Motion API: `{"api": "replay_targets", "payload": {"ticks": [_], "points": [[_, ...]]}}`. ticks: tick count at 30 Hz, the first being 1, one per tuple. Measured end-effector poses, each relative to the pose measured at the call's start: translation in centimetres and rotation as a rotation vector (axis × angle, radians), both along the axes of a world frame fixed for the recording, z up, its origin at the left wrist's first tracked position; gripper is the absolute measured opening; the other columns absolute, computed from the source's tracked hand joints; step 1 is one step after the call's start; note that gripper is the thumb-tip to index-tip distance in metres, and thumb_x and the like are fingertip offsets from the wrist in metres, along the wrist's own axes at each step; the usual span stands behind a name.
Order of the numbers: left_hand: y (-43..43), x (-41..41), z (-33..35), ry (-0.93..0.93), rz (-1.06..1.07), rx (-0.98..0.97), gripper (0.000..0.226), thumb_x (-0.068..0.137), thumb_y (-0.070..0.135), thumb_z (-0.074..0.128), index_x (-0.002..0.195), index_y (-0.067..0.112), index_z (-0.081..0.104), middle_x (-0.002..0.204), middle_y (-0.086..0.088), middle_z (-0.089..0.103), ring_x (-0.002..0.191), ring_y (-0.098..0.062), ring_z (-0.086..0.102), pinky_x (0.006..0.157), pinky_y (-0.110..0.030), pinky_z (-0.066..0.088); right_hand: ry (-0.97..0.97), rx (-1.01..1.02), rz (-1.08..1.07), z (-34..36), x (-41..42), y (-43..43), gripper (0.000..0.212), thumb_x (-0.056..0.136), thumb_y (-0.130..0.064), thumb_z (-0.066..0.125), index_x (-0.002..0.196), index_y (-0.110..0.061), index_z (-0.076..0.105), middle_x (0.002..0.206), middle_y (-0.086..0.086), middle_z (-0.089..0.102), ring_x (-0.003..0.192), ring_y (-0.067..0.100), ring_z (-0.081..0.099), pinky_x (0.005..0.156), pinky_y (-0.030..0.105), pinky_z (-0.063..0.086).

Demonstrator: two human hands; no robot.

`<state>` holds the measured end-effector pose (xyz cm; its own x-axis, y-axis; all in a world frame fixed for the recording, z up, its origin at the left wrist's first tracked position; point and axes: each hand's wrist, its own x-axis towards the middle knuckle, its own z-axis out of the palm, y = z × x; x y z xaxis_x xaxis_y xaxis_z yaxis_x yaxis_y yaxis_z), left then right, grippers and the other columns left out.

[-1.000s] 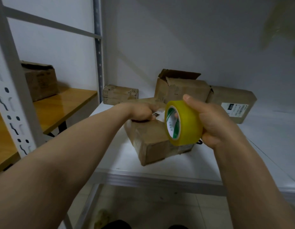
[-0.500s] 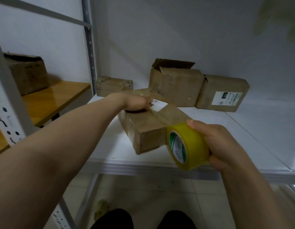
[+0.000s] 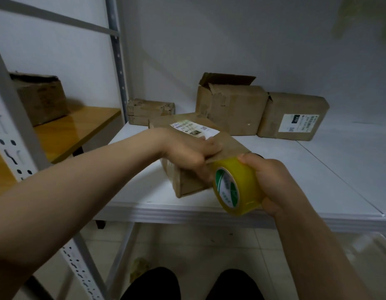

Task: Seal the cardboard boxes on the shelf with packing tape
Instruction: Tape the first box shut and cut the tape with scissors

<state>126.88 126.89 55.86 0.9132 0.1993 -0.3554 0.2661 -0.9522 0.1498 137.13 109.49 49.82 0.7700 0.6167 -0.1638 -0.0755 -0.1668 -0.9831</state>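
The box [image 3: 188,187] sits at the shelf [image 3: 144,195] front. The left hand [image 3: 187,156] grips its near edge and the right hand [image 3: 272,182] grips the tape roll [image 3: 237,187] beside it. Taping looks underway; the next move is probably tearing the tape free.

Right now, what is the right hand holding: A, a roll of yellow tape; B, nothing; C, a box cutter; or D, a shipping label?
A: the right hand grips the yellow tape roll at the near corner of the box that the left hand holds.

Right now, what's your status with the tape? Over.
Left hand grips front box. Right hand grips tape roll at its near corner. Open-flap box behind, not in the way.
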Motion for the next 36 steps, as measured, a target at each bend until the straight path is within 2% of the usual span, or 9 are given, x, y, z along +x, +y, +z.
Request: {"api": "replay_targets", "payload": {"ticks": [3,8,13,16,21,27,31,34,36], "points": [[0.1,-0.4,-2.1,-0.023,-0.026,0.242,0.115,0.083,0.063,0.069,0.156,0.041,-0.016,0.168,-0.003,-0.016,0.155,-0.030,-0.010,0.121,-0.064,0.002,0.001,-0.021,0.023,0.2,-0.4,0.1,0.061,0.086,-0.048,0.072,0.135,-0.016,0.055,0.119,0.015,0.065,0.103,0.037,0.065,0.093,0.054,0.054],[-0.3,-0.1,-2.9,-0.215,-0.027,0.302,0.099,0.086,0.050,0.071,0.157,0.042,0.003,0.159,-0.006,0.027,0.144,-0.033,0.032,0.113,-0.058,0.032,-0.039,-0.014,0.181,0.6,-1.2,-0.2,0.051,0.091,-0.052,0.064,0.116,-0.008,0.067,0.090,0.014,0.077,0.077,0.025,0.075,0.075,0.036,0.060],[0.5,-1.0,3.9,-0.272,0.062,-0.012,0.076,0.089,0.026,0.075,0.151,0.038,0.035,0.136,0.005,0.056,0.122,-0.021,0.056,0.103,-0.042,0.048,-0.152,0.336,0.202,4.4,-2.0,-0.1,0.037,0.094,-0.037,0.061,0.108,-0.005,0.072,0.083,0.012,0.077,0.076,0.023,0.073,0.082,0.042,0.057],[1.4,-1.7,9.5,-0.330,0.112,-0.289,0.040,0.090,0.013,0.072,0.121,0.036,0.060,0.110,0.007,0.071,0.101,-0.016,0.070,0.080,-0.029,0.059,-0.203,0.601,0.218,9.7,-2.1,0.5,0.028,0.091,-0.033,0.062,0.089,-0.010,0.078,0.082,0.011,0.075,0.078,0.024,0.070,0.083,0.042,0.058],[2.4,-2.0,14.8,-0.240,0.108,-0.731,0.035,0.087,0.012,0.058,0.123,0.015,0.060,0.105,-0.006,0.076,0.087,-0.019,0.074,0.070,-0.027,0.061,-0.247,0.807,0.235,17.1,-2.6,2.9,0.028,0.096,-0.032,0.059,0.089,-0.011,0.077,0.086,0.013,0.076,0.079,0.023,0.072,0.092,0.049,0.056],[1.9,-2.3,16.0,-0.525,0.196,-0.266,0.024,0.099,0.025,0.059,0.123,0.022,0.061,0.112,-0.004,0.071,0.101,-0.021,0.070,0.084,-0.025,0.057,-0.306,0.724,0.133,17.7,-2.0,6.2,0.036,0.099,-0.046,0.058,0.099,-0.012,0.071,0.087,0.011,0.078,0.083,0.023,0.076,0.086,0.044,0.061],[0.6,-2.7,14.3,-0.451,0.068,-0.237,0.041,0.087,0.040,0.074,0.120,0.044,0.051,0.114,0.015,0.067,0.098,-0.006,0.068,0.083,-0.020,0.053,-0.292,0.716,0.130,17.6,-2.0,6.9,0.045,0.095,-0.053,0.061,0.112,-0.012,0.067,0.096,0.011,0.078,0.093,0.027,0.075,0.093,0.052,0.058],[0.9,-1.7,13.0,-0.543,0.104,-0.164,0.056,0.078,0.053,0.080,0.126,0.039,0.056,0.115,0.014,0.066,0.103,-0.009,0.065,0.096,-0.033,0.051,-0.231,0.712,0.181,18.1,-2.5,7.0,0.037,0.095,-0.040,0.062,0.110,-0.007,0.069,0.085,0.014,0.076,0.080,0.026,0.073,0.090,0.049,0.058],[0.8,-1.9,13.2,-0.514,0.191,-0.120,0.051,0.079,0.054,0.079,0.120,0.037,0.055,0.109,0.011,0.066,0.098,-0.010,0.064,0.088,-0.030,0.050,-0.216,0.688,0.195,18.8,-2.9,6.5,0.031,0.097,-0.029,0.057,0.109,-0.003,0.069,0.080,0.015,0.074,0.071,0.023,0.072,0.080,0.044,0.058]]}}
